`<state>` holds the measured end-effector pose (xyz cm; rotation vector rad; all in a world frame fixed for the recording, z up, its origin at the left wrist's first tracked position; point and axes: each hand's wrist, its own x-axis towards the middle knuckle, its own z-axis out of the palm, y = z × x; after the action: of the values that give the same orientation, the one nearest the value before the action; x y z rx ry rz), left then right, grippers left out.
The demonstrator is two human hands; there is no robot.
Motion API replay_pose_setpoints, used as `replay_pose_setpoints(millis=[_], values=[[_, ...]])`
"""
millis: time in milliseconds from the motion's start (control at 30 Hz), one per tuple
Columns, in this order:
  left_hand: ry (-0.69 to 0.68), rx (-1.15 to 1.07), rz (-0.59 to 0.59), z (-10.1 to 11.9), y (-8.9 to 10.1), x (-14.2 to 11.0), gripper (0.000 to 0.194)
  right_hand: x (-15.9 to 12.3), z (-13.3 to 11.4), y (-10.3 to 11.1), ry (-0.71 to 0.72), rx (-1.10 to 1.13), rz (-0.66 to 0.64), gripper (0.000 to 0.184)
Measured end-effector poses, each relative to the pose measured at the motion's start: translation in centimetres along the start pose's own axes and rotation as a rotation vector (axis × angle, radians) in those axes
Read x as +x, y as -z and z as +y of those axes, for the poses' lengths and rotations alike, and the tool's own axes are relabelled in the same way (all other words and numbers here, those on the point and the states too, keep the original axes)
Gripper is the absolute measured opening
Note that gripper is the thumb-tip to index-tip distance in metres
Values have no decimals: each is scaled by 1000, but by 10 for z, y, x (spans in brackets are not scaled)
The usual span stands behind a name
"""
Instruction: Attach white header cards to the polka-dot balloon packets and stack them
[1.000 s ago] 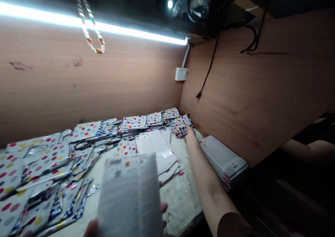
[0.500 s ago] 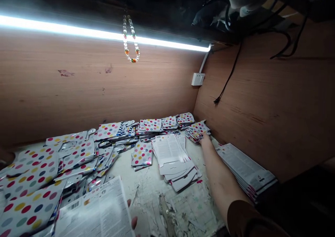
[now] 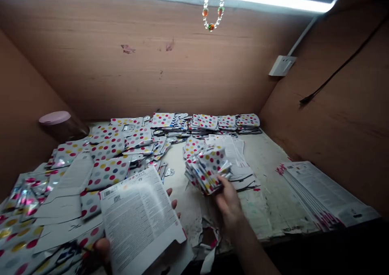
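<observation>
A white printed carton (image 3: 139, 214) is in my left hand (image 3: 102, 247), the thumb on its left edge and the fingertips showing past its right edge. Its lower end, towards me, has a notched edge and a dark gap. My right hand (image 3: 227, 200) grips a bundle of polka-dot packets (image 3: 208, 167) from below and the right, raised above the table just right of the carton. White flat cartons (image 3: 243, 178) lie spread behind that bundle, partly covered by it. Many polka-dot packets (image 3: 107, 171) are heaped to the left of the carton.
Rows of folded polka-dot packets (image 3: 205, 122) line the back wall. A stack of white cartons (image 3: 325, 194) lies on the right. At the back left stands a jar with a pink lid (image 3: 54, 118). The worn table (image 3: 264, 204) has torn patches near its front edge.
My right hand has come from the back right corner towards the middle, carrying the packet bundle. The carton in my left hand shows more fully, and the view has shifted down and left.
</observation>
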<state>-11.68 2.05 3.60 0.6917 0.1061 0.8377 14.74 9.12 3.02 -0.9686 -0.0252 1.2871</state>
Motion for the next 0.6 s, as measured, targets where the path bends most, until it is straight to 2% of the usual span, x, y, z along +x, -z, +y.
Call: replay_pose_setpoints(millis=[33, 100, 167, 233, 300, 333, 367, 400, 500, 533, 567, 600], values=[[-11, -14, -39, -1, -2, -1, 131, -6, 20, -8, -19, -3, -2, 38], [-125, -51, -60, -4, -4, -4, 125, -16, 48, -19, -45, -18, 1, 37], [-208, -65, -17, -5, -5, -9, 116, -30, 59, -18, -103, -56, -35, 29], [-199, -39, 78, -2, -7, -15, 110, -50, 54, -3, -226, -112, -121, 26], [-163, -4, 211, 2, -12, -19, 106, -71, 37, 17, -340, -284, -283, 30], [-162, 2, 270, 4, -16, -20, 104, -79, 26, 26, -317, -430, -376, 33], [-184, -11, 333, 5, -21, -19, 103, -83, 15, 32, -205, -610, -468, 35], [-207, -39, 387, 4, -26, -17, 101, -82, 4, 34, -3, -806, -551, 35], [-259, -152, 497, 0, -40, -9, 97, -58, -18, 20, 774, -1330, -783, 39], [-265, -178, 509, -2, -43, -6, 97, -45, -21, 10, 945, -1482, -886, 47], [-266, -191, 505, -2, -46, -4, 97, -32, -21, 0, 1038, -1630, -1000, 58], [-268, -192, 497, -2, -48, -2, 97, -19, -18, -9, 1069, -1764, -1098, 69]])
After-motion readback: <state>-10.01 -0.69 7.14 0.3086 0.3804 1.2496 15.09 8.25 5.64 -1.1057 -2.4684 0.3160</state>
